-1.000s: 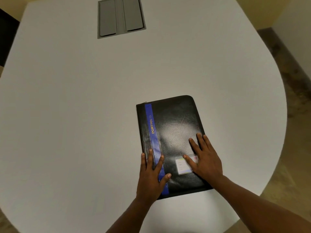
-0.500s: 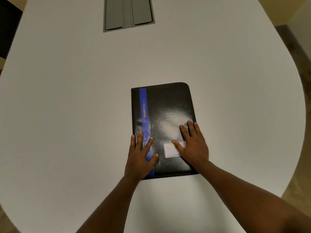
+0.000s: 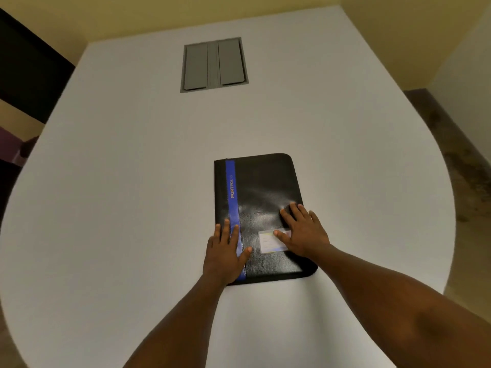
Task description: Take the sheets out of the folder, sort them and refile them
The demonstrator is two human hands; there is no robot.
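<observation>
Black folder (image 3: 261, 208) flat on white table (image 3: 119, 208), closed, a little right of centre and toward the near edge. Long axis running away from the person, tilted slightly so the near end swings right. Blue stripe (image 3: 233, 203) along the left long side, lettering reading up its length; rounded corners on the right side. Small pale card (image 3: 269, 243) on the cover near the lower right. Left hand (image 3: 224, 254) flat on the near left corner, fingers straight and spread, over the stripe. Right hand (image 3: 303, 231) flat on the right half, fingers straight and spread, thumb on the card. Wide bare tabletop left and beyond; curved table edge near on the right and below. Grey hatch (image 3: 214, 64) set in the table far beyond, both lids shut. Folder contents not visible.
</observation>
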